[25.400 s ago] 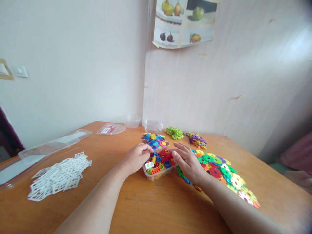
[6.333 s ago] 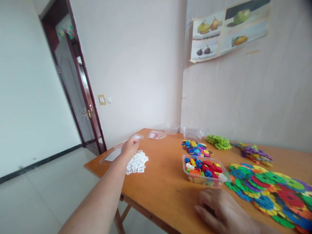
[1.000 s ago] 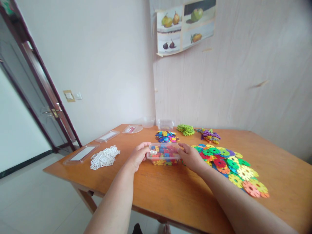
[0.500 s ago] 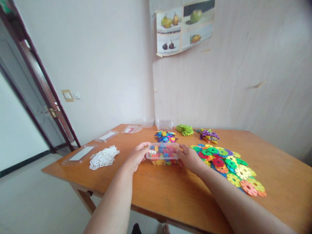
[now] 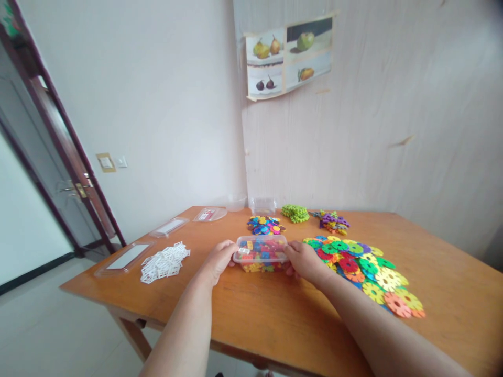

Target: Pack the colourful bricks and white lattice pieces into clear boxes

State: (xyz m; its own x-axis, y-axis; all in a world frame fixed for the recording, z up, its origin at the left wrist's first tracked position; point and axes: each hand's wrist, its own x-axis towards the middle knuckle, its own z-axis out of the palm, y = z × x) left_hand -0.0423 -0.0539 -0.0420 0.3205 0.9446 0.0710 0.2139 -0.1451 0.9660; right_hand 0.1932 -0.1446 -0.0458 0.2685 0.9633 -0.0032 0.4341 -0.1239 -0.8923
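Observation:
A clear plastic box [image 5: 260, 253] full of small coloured bricks sits on the wooden table [image 5: 255, 319], covered by a clear lid. My left hand [image 5: 217, 259] grips the box's left end with curled fingers. At the right end, my right hand [image 5: 304, 260] holds it the same way. Both thumbs rest near the lid's rim.
Large coloured gear discs [image 5: 363, 267] spread right of the box. Behind it lie small coloured discs [image 5: 265, 225], a green pile [image 5: 294, 212] and a purple pile [image 5: 333, 222]. White lattice pieces [image 5: 164, 260] and clear lids [image 5: 124, 258] lie at the left. A door [image 5: 58, 162] stands far left.
Since a second ago my hands stay on the box's ends and have settled slightly lower; the camera has tilted a little. Earlier, my left hand reached to the clear lids at the left.

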